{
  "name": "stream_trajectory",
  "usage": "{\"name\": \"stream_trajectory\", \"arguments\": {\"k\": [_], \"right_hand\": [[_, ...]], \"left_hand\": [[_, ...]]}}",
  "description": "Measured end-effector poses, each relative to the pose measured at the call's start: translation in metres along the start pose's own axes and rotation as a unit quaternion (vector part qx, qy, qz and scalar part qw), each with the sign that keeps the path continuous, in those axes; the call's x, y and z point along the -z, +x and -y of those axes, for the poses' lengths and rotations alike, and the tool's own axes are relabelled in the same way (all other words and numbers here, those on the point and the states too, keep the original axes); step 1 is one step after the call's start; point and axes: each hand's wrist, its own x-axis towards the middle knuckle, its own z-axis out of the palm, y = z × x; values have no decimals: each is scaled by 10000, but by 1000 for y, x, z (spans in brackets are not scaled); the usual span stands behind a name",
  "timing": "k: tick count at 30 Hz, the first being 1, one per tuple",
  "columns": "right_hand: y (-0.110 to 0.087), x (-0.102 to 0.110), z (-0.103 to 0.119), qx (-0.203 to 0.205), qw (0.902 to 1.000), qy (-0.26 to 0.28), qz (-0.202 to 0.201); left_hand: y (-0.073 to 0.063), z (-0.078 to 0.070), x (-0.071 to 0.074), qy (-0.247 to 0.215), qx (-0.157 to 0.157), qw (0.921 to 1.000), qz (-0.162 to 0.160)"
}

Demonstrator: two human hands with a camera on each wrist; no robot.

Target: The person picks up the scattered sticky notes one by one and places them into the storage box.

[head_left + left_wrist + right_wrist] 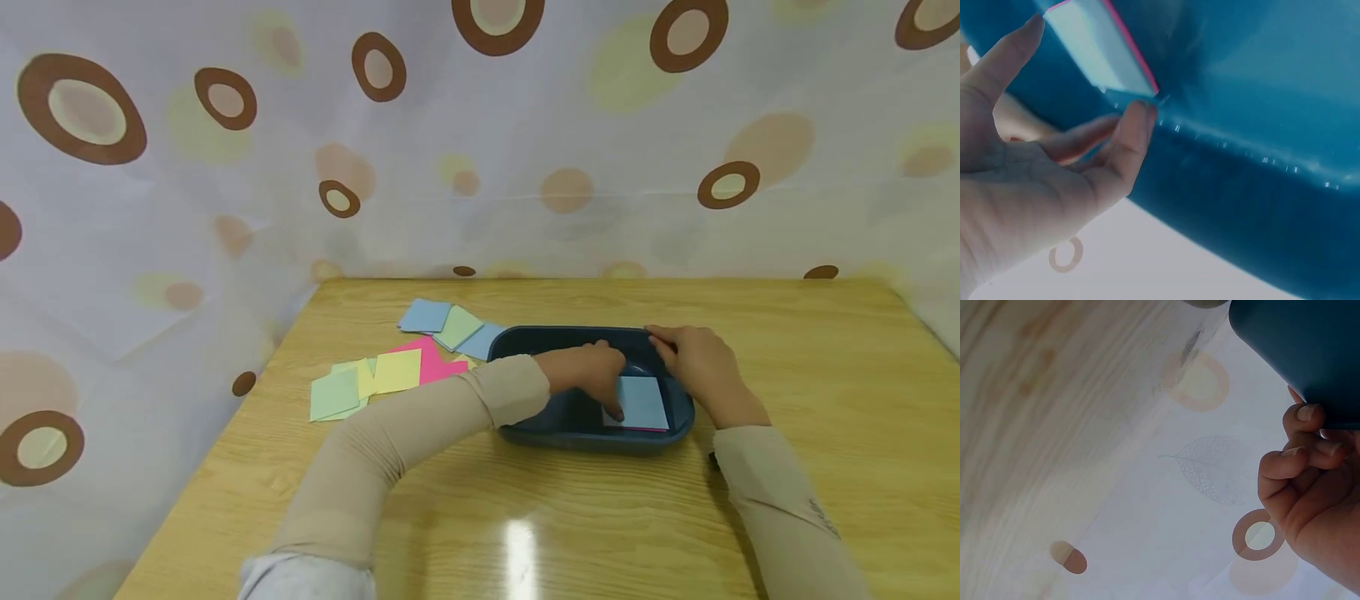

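Nearest, beige sleeves [783,500] reach over the wood-grained bench [600,533], a bright reflection [521,558] lying between them. Beyond, a dark blue tub [577,442] with rounded corners stands on the bench, its long axis running left to right. Inside, toward its right end, is a stack of paper squares [643,402], light blue on top, with pink showing along the near edge. The stack looks roughly square, so no long axis stands out; its near and far edges run left to right, much like the tub's long sides, and its right edge slants slightly.

The left hand [588,369] is down in the tub at the stack's left side, thumb by the near corner and fingers toward the far one; whether its grip pinches the stack or only touches it, I cannot tell. The right hand [697,367] has its grip closed on the tub's rim at the far right corner, fingers curled on the outside.

The left sleeve passes over the tub's left part and hides some loose paper. Left of the tub, light green squares [335,394] overlap pale yellow; beside them a yellow square [398,372] partly covers pink paper [432,360]. Farther back, blue squares [425,317] and a light green one overlap. Farthest is a whitish backdrop [525,142] with brown rings.
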Motion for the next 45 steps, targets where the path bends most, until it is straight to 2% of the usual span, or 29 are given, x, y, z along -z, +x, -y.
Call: {"name": "stream_trajectory", "arguments": {"k": [4,7,10,12,14,17,19,22,23,25,26,29,32,34,37,39,45], "right_hand": [[-4,5,-7,-45,10000,-44,-47],[-5,7,-12,-71,9999,-84,-90],[-5,8,-15,-80,9998,-127,-93],[-6,9,-16,-87,9999,-117,-87],[-6,9,-16,-86,9999,-117,-94],[-8,9,-16,-81,9999,-99,-106],[-9,9,-16,-65,9999,-99,-107],[-9,8,-16,-70,9999,-88,-75],[-9,8,-16,-73,9999,-86,-55],[-8,6,-16,-71,9999,-87,-4],[-8,5,-15,-81,9999,-81,20],[-6,4,-12,-91,9999,-53,106],[-5,2,-8,-88,9998,-11,158],[-4,1,-6,-77,9998,2,174],[-3,0,-3,-53,9999,19,155],[-1,-2,-2,-20,9999,24,118],[2,-2,1,40,10000,14,38]], "left_hand": [[-3,7,15,-309,-472,9984,48],[-10,19,26,-699,-799,9942,-165],[-23,37,35,-1261,-1070,9851,-467],[-33,51,40,-1693,-1104,9773,-627],[-42,66,43,-2182,-1169,9660,-749],[-55,89,45,-2801,-1063,9487,-1012],[-63,104,44,-3069,-1000,9378,-1282],[-74,126,37,-3244,-785,9271,-1706],[-77,134,33,-3232,-706,9258,-1828],[-83,148,24,-3121,-526,9284,-1948],[-85,155,18,-2997,-428,9324,-1973],[-91,172,-2,-2457,-192,9508,-1875],[-95,182,-23,-1938,28,9692,-1520],[-97,185,-36,-1732,188,9776,-1181],[-99,188,-53,-1590,419,9833,-775],[-100,189,-62,-1495,535,9853,-631],[-101,190,-75,-1140,651,9890,-687]]}}
